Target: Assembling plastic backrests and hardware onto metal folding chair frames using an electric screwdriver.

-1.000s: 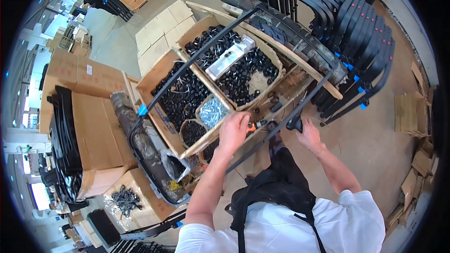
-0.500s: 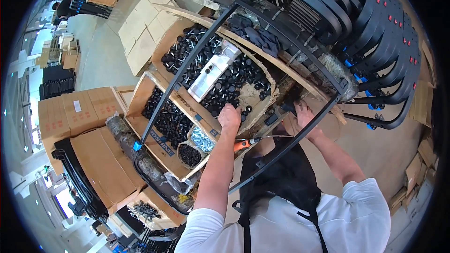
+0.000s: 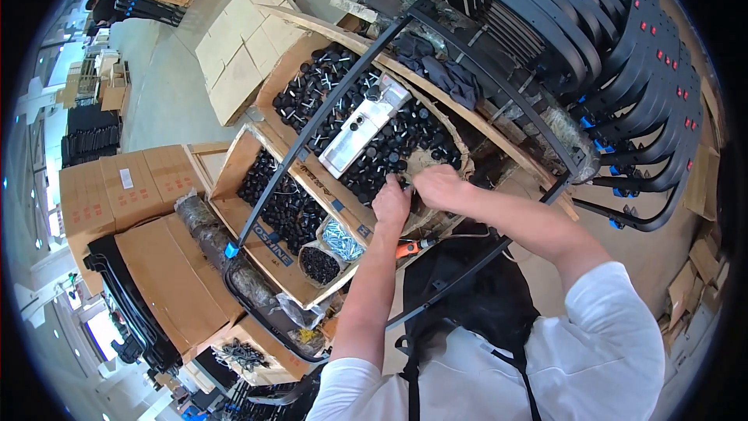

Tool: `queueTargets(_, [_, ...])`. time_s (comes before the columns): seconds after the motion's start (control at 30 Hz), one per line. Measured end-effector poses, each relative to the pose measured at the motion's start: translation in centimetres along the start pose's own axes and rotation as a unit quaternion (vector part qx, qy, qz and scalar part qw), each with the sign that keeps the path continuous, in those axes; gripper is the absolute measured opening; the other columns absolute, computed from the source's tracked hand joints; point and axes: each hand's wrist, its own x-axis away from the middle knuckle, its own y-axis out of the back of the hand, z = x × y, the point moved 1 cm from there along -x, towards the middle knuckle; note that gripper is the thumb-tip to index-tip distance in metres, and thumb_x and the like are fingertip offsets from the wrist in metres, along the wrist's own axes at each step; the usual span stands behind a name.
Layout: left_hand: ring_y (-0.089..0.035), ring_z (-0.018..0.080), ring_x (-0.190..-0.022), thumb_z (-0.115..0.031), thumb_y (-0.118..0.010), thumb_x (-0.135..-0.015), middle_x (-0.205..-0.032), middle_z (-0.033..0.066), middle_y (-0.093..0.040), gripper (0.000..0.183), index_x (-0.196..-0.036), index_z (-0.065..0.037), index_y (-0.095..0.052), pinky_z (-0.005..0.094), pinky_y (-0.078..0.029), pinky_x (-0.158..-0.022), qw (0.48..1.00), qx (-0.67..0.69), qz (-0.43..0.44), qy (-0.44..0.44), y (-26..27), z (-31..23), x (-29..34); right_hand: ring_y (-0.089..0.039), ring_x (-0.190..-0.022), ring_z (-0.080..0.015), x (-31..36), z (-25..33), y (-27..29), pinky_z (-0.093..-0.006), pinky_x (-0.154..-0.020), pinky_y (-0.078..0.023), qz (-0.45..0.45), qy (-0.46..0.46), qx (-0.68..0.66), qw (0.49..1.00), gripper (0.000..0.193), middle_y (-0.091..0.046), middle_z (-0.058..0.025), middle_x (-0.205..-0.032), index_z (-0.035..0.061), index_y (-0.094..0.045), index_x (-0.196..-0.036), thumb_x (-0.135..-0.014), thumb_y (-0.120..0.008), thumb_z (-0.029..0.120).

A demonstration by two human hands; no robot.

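The left hand (image 3: 392,201) and the right hand (image 3: 438,186) are close beside each other over the near end of an open carton (image 3: 425,157). The left hand's fingers are drawn in toward the thumb and the right hand is curled, its back turned up; whether either is clamped on a part, I cannot tell. Black round-headed bolts (image 3: 323,82) fill much of that carton, lying just beyond the left hand, with a bare patch of cardboard near the right. A pale metallic box (image 3: 365,129) lies across them, two small dark pieces on top. A black tubular frame (image 3: 345,93) spans the cartons, and the right forearm crosses above its near right corner. An orange-and-black tool (image 3: 407,249) is beside the left forearm. The neighbouring carton (image 3: 234,214) holds more black parts (image 3: 284,203), silver screws (image 3: 340,240) and small dark pieces in a round container (image 3: 319,265).
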Motion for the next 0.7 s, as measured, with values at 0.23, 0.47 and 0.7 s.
queueTargets(0.23, [-0.075, 0.0439, -0.098, -0.02, -0.069, -0.094, -0.108, 0.0253, -0.075, 0.041, -0.129, -0.006, -0.052, 0.0554, -0.059, -0.082, 0.997, 0.037, -0.047, -0.049, -0.2, 1.6, -0.3, -0.077, -0.104, -0.0345, -5.9, -0.2, -7.8, -0.0444, -0.092, -0.06, 0.062, -0.037, -0.012, 0.997, 0.021, -0.079, -0.0198, -0.102, 0.0052, -0.079, -0.097, -0.089, -0.063, 0.016])
queueTargets(0.47, [-0.071, 0.017, -0.086, -0.012, -0.059, -0.106, -0.105, 0.0083, -0.071, 0.028, -0.133, -0.003, -0.059, 0.0325, -0.061, -0.082, 0.79, 0.588, 0.161, 0.075, 6.3, 2.6, 0.2, -0.075, -0.11, -0.033, -4.9, 0.6, -4.9, -0.0424, -0.096, -0.059, 0.135, -0.057, -0.014, 0.989, 0.026, -0.079, -0.0166, -0.113, 0.0089, -0.081, -0.106, -0.084, -0.072, 0.019])
queueTargets(0.7, [-0.069, 0.0136, -0.1, -0.014, -0.055, -0.11, -0.121, 0.0079, -0.074, 0.035, -0.144, -0.004, -0.055, 0.0288, -0.056, -0.084, 0.846, 0.502, 0.129, -0.121, 16.4, -7.5, -3.3, -0.073, -0.102, -0.0372, 1.7, -0.7, 2.7, -0.0469, -0.087, -0.06, -0.052, -0.042, -0.165, 0.984, 0.028, -0.071, -0.0192, -0.11, 0.0029, -0.073, -0.11, -0.086, -0.07, 0.017])
